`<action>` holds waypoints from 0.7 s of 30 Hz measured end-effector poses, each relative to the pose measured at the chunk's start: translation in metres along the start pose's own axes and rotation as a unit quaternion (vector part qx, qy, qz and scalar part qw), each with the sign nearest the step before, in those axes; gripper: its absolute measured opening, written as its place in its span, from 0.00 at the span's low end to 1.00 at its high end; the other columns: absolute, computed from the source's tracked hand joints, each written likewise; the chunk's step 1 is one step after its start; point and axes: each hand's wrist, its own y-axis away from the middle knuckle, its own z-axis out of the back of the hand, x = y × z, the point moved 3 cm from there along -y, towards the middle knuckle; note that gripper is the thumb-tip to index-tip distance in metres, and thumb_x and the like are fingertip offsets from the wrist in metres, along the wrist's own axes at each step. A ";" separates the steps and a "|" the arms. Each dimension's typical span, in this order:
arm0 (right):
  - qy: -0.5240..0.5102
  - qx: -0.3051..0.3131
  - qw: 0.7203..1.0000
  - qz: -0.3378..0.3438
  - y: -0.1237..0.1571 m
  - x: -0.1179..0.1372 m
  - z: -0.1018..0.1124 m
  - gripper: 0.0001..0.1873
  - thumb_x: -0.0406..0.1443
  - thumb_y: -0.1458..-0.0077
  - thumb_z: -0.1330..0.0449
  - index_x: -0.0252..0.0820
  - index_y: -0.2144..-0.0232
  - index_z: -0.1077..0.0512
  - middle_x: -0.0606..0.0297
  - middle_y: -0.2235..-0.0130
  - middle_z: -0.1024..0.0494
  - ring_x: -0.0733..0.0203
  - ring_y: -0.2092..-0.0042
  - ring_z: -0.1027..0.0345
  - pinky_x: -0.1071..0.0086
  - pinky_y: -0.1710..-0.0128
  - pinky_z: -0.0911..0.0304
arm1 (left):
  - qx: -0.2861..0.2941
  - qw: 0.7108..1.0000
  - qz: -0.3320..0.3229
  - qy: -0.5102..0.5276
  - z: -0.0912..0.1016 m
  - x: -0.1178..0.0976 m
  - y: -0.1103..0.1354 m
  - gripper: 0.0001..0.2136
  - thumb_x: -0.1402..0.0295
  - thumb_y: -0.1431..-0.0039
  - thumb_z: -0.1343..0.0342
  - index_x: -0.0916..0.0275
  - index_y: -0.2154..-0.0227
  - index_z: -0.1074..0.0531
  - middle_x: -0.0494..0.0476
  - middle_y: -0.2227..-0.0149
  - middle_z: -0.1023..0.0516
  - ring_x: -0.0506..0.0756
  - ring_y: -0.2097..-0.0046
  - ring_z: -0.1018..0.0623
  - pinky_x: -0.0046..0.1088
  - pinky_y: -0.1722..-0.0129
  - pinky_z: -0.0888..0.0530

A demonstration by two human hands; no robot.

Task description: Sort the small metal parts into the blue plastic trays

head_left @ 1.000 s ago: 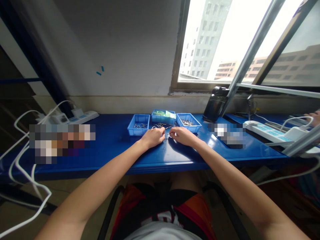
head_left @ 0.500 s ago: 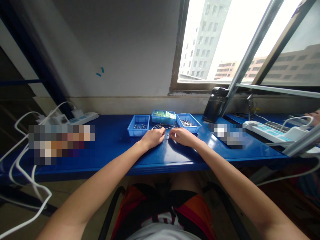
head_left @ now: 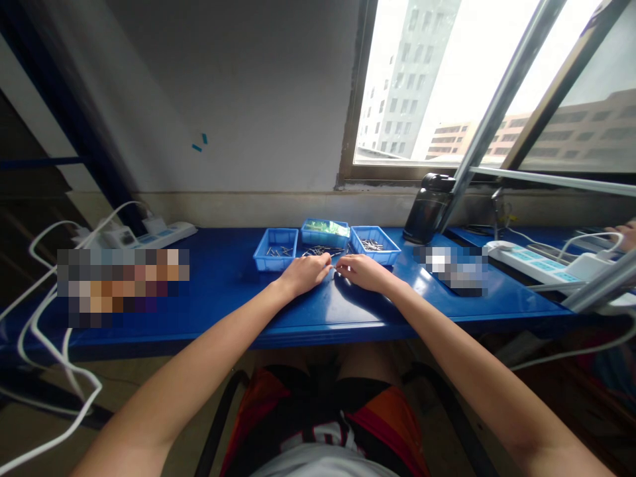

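My left hand (head_left: 309, 273) and my right hand (head_left: 364, 271) rest close together over the front of the blue table, fingertips almost meeting. Both are closed in a pinch on a thin metal piece (head_left: 334, 267) that spans the small gap; fingers hide most of it, so its exact kind is unclear. Just beyond them, dark slim metal pieces (head_left: 318, 251) lie in a loose pile. A blue bin (head_left: 275, 264) with a few slim metal parts stands left of the pile. Another blue bin (head_left: 390, 258) to the right holds more silvery ones.
Behind the pile, a third blue bin (head_left: 308, 236) has a green shiny packet (head_left: 326, 228) in it. A black bottle (head_left: 426, 209) stands by the metal post. Power strips (head_left: 169, 234) with white cables sit on the left and right. At far right another person's hand (head_left: 627, 233) shows.
My hands stay in nearly the same place. The fingertips have come slightly closer, and less of the thin metal piece shows between them.
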 end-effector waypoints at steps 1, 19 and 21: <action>-0.001 -0.001 1.000 0.001 0.000 0.000 0.000 0.11 0.35 0.44 0.50 0.40 0.65 0.27 0.61 0.68 0.25 0.63 0.68 0.33 0.73 0.67 0.42 | -0.003 1.000 -0.001 0.000 0.000 0.000 0.000 0.11 0.62 0.38 0.60 0.60 0.60 0.36 0.57 0.66 0.24 0.57 0.63 0.23 0.28 0.66 0.29; -0.022 -0.062 0.998 -0.017 0.000 0.000 0.012 0.13 0.37 0.42 0.52 0.41 0.66 0.28 0.62 0.68 0.24 0.63 0.67 0.32 0.74 0.67 0.43 | 0.006 1.000 0.001 0.011 -0.006 0.004 -0.001 0.11 0.64 0.38 0.60 0.59 0.61 0.33 0.57 0.62 0.24 0.57 0.61 0.24 0.29 0.64 0.29; -0.020 -0.065 0.998 -0.018 0.000 0.000 0.012 0.12 0.37 0.42 0.52 0.41 0.67 0.28 0.62 0.68 0.24 0.63 0.67 0.32 0.74 0.67 0.43 | 0.007 1.000 0.002 0.016 -0.007 0.005 -0.001 0.12 0.65 0.38 0.60 0.59 0.60 0.33 0.57 0.62 0.24 0.57 0.60 0.24 0.29 0.64 0.29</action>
